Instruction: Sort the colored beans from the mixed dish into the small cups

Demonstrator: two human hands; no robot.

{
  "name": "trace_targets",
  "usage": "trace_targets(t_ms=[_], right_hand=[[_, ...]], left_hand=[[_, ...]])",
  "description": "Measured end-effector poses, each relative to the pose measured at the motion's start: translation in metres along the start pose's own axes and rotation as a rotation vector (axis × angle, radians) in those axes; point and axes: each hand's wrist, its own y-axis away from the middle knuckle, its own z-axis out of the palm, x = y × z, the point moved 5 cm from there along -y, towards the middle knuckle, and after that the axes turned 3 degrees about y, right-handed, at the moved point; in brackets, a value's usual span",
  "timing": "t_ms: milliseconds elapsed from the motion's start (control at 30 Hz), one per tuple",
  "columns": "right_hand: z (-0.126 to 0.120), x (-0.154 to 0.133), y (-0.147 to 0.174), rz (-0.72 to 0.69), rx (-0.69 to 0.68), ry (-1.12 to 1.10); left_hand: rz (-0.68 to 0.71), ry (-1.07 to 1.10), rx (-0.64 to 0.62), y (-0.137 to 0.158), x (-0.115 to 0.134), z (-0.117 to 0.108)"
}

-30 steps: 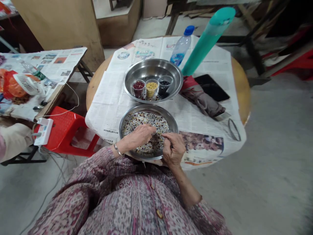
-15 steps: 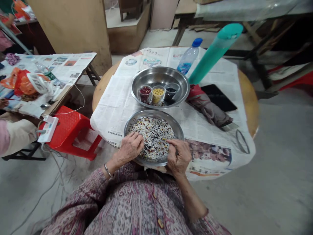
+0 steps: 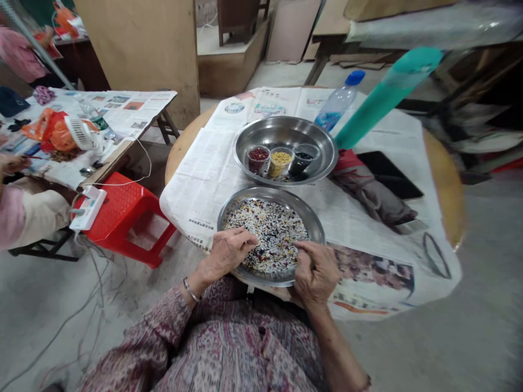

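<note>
A shallow steel basin [image 3: 314, 215] in front of me holds a loose mix of small white, black, yellow and red bead-like pieces [image 3: 269, 231]. Over its left side is my left hand [image 3: 232, 251], thumb and fingers pressed together. My right hand [image 3: 316, 270] is at the right rim, its index finger bent toward the thumb over the pieces. Anything between the fingertips is too small to make out. Behind stands a larger steel basin [image 3: 286, 126] with three clear cups: a cup of red pieces [image 3: 258, 157], a cup of yellow pieces [image 3: 280, 161] and a cup of black pieces [image 3: 303, 159].
Newspaper [image 3: 196, 188] covers the round table. A blue-capped bottle [image 3: 337, 103], a green tube [image 3: 388, 98], a folded umbrella [image 3: 373, 190] and a dark tablet [image 3: 390, 174] lie to the right. On the left are a red stool [image 3: 126, 218], a power strip [image 3: 87, 209] and another person's leg [image 3: 41, 218].
The camera has turned, so the table appears farther right. My left hand's fingertips are slightly nearer the middle of the front basin. My right hand remains at its right side.
</note>
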Motion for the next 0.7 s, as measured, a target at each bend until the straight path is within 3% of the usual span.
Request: trace_targets(t_ms=[100,200,400,533,700], right_hand=[[0.003,-0.004,-0.005,-0.065,-0.105,0.102],[0.009,-0.009,-0.015,-0.120,-0.333,0.293],[0.029,-0.006,-0.035,-0.024,-0.694,0.554],[0.055,-0.013,-0.034,-0.020,-0.719,0.383],[0.074,-0.026,-0.034,0.013,-0.719,0.021]], left_hand=[[0.017,0.011,-0.002,0.001,0.000,0.000],[0.057,0.027,0.016,0.001,0.001,-0.001],[0.206,0.021,0.143,0.003,-0.001,-0.011],[0.204,0.040,0.235,0.007,-0.012,-0.015],[0.130,0.039,0.184,0.009,-0.022,-0.008]])
